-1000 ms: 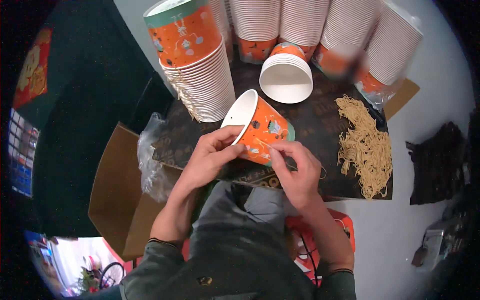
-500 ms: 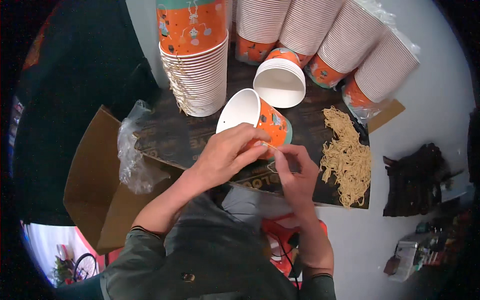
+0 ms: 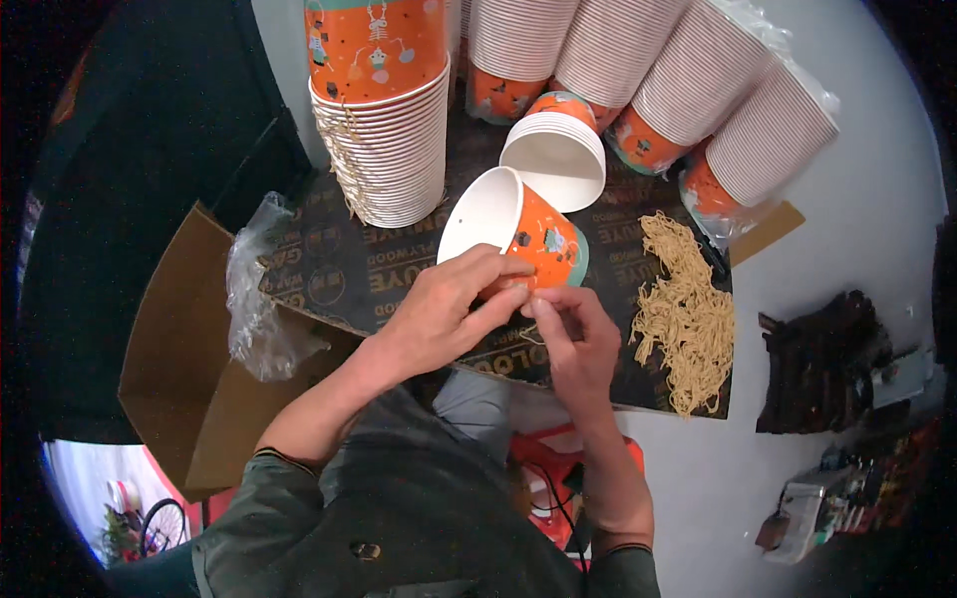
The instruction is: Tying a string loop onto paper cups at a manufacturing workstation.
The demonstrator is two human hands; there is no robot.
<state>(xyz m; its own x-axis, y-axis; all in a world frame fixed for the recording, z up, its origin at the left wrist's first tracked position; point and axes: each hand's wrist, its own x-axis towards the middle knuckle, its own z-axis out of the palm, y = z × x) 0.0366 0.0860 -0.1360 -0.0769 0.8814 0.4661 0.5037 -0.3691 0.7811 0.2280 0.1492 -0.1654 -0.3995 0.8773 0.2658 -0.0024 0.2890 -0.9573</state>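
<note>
We see a dark printed board (image 3: 329, 274) lying across our lap as a work surface, with a flattened brown cardboard box (image 3: 169, 359) hanging off its left side and a crumpled clear plastic bag (image 3: 254, 309) resting where the two meet. At the back of the board stand the bulkiest things: a tall stack of orange paper cups (image 3: 384, 110) on the left, upright with its base toward us, and to its right several long stacks lying tilted (image 3: 688, 90), some in clear wrapping. In front of them a short stack of cups (image 3: 554, 159) lies on its side, its white mouth facing us.

On the right part of the board lies a loose heap of pale tan strings (image 3: 688, 309), well apart from our hands.

The single orange cup (image 3: 518, 234) is just in front of the short stack, tipped on its side with its white mouth turned up and left. Our left hand (image 3: 444, 314) holds it, fingers curled over the lower wall and the thumb along the rim side. Our right hand (image 3: 578, 339) sits just beside it, thumb and forefinger pinched narrow at the cup's wall, touching the left fingertips; a thin thread (image 3: 530, 337) shows just below the pinch, though we cannot tell whether the fingers grip it.
</note>
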